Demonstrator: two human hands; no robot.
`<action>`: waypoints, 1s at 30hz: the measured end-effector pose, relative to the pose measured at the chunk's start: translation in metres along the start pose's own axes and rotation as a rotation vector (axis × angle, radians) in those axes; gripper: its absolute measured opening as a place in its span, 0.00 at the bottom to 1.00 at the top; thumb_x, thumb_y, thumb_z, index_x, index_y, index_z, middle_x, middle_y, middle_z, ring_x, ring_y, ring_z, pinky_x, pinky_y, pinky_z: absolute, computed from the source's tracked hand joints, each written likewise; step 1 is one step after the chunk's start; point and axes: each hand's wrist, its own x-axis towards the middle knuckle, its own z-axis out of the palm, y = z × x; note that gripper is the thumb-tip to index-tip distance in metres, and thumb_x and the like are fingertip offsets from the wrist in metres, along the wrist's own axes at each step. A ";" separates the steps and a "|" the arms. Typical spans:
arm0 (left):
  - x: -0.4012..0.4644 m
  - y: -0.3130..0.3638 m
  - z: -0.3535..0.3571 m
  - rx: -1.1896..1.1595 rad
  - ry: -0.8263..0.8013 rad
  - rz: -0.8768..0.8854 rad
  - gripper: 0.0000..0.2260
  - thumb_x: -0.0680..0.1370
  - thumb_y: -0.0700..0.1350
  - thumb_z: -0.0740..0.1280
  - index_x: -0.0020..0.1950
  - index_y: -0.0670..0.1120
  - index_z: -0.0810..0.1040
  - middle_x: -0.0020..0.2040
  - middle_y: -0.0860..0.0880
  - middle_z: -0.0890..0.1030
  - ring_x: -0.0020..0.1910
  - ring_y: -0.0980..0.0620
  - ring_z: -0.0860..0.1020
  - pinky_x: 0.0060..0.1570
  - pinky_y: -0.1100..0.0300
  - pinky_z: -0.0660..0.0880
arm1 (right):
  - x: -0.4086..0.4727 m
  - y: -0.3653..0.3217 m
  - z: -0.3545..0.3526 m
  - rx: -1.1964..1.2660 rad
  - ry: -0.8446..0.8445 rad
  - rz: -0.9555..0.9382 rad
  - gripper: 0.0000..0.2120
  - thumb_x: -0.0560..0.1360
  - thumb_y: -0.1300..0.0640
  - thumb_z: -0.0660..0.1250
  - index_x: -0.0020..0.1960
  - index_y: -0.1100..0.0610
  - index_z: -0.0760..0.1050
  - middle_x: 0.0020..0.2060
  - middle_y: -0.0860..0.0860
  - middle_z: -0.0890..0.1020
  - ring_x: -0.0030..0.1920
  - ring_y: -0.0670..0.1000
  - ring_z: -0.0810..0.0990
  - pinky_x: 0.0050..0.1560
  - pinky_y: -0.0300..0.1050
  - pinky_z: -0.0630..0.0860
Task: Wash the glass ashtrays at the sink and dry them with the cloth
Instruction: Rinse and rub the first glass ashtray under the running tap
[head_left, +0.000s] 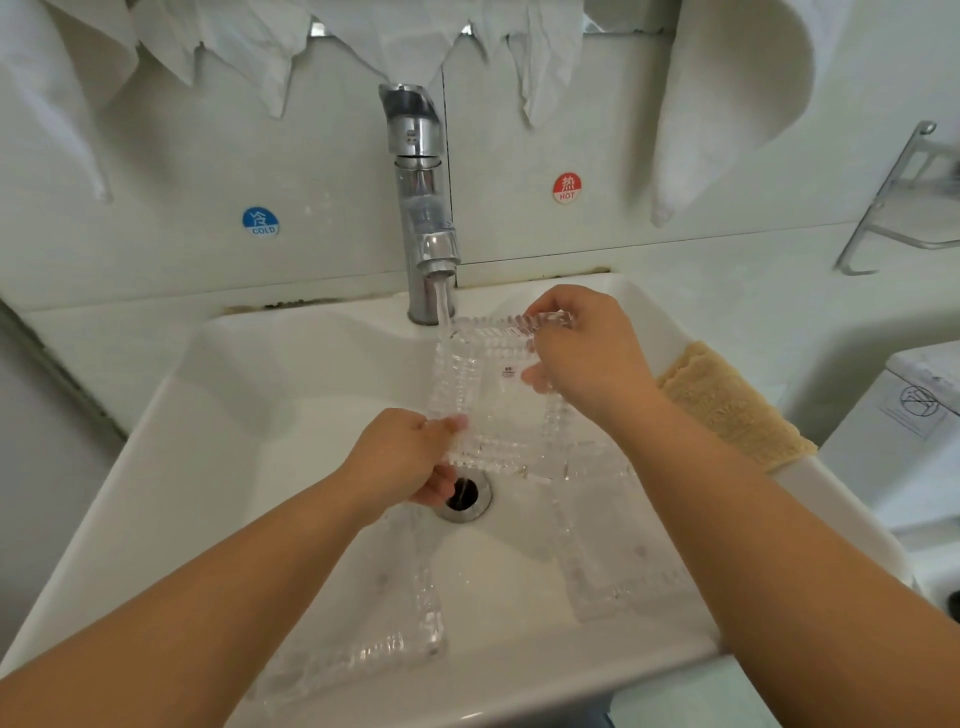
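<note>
Glass ashtray (493, 395), square with a ribbed rim, is being held tilted over the sink (156, 467), under the running tap (421, 208). The left hand (400, 462) is pinching its near-left corner between thumb and curled fingers; the right hand (582, 353) is gripping its far-right edge. Two more glass ashtrays are lying in the basin: one near-left (410, 623), one near-right (608, 540). A tan cloth (732, 405) is draping over the sink's right rim.

Washroom: white basin (171, 447) with chrome tap (423, 208) running, tiled wall, cold (260, 222) and hot (567, 188) stickers, cloths (727, 104) hung above.
</note>
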 end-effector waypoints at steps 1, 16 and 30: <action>0.000 0.000 0.000 0.013 0.021 -0.004 0.15 0.79 0.51 0.66 0.47 0.39 0.78 0.26 0.46 0.78 0.21 0.51 0.76 0.26 0.60 0.76 | 0.000 0.000 0.000 0.010 0.003 0.002 0.15 0.73 0.66 0.54 0.47 0.53 0.76 0.44 0.50 0.80 0.32 0.52 0.84 0.32 0.43 0.73; -0.001 0.001 -0.005 0.006 -0.189 0.051 0.09 0.80 0.43 0.64 0.45 0.38 0.78 0.35 0.45 0.80 0.33 0.49 0.82 0.43 0.54 0.82 | 0.004 0.004 -0.001 -0.039 -0.031 0.082 0.12 0.75 0.66 0.55 0.38 0.56 0.73 0.36 0.52 0.77 0.30 0.56 0.84 0.25 0.39 0.66; -0.005 0.002 -0.010 -0.103 -0.407 -0.039 0.06 0.81 0.38 0.63 0.50 0.47 0.78 0.44 0.51 0.82 0.38 0.56 0.79 0.37 0.64 0.76 | 0.003 0.004 0.001 -0.008 -0.068 0.098 0.13 0.73 0.68 0.53 0.39 0.55 0.73 0.42 0.55 0.79 0.29 0.57 0.84 0.33 0.47 0.71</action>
